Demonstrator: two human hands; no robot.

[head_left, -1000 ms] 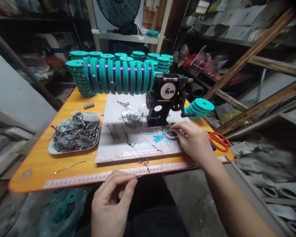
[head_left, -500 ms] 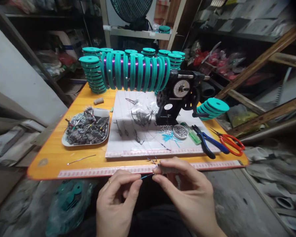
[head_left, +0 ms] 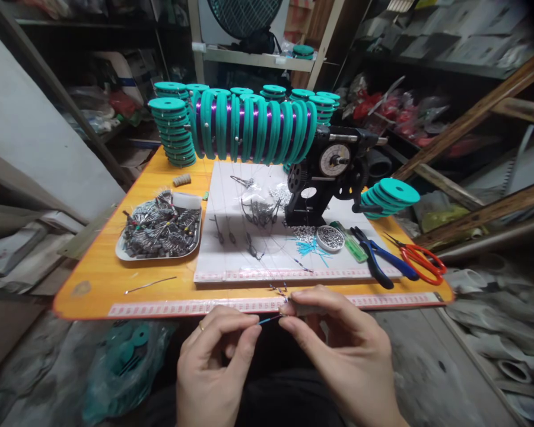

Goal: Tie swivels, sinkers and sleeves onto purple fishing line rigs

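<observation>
In front of the table edge, my left hand (head_left: 218, 353) pinches a thin blue tube (head_left: 265, 321) between thumb and forefinger. My right hand (head_left: 338, 344) is closed, its thumb and forefinger pinching a purple line (head_left: 275, 317) that runs out of the tube. A greyish piece lies partly hidden under the right forefinger; I cannot make out its kind. Small dark beads (head_left: 279, 289) on lines are just beyond the right fingertips. Thin lines lead up from there towards a row of teal foam spools (head_left: 253, 130) wound with purple line.
The spools sit on a black crank-driven winder (head_left: 311, 190). A tray of grey sinkers (head_left: 160, 228) stands left. Cut blue tubes (head_left: 310, 248), a dish of small metal parts (head_left: 330, 238), blue-handled pliers (head_left: 382, 261) and orange scissors (head_left: 422, 261) lie right. A tape measure (head_left: 169, 309) runs along the front edge.
The view has shifted slightly, so the table and hands appear a little further right. Both hands keep the same pinch, with little visible movement between them.
</observation>
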